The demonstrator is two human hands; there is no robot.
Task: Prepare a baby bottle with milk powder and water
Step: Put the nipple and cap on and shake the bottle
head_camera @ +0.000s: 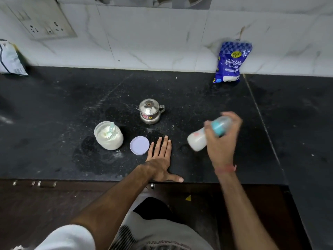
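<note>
My right hand [223, 141] grips a baby bottle [198, 139] with a teal collar; the bottle is tilted, blurred by motion, and holds white milk. My left hand [160, 159] lies flat on the black counter [54, 123], fingers spread, holding nothing. An open glass jar of milk powder [109, 136] with a pale scoop in it stands to the left. Its lilac lid [139, 145] lies beside my left fingertips. A small steel lidded pot [150, 111] stands behind them.
A blue bag of sugar [229, 63] leans on the tiled wall at the back right. Another packet [10, 58] sits at the far left. A wall socket [45, 24] is up left. Powder is spilled around the jar. The counter's front edge runs under my left wrist.
</note>
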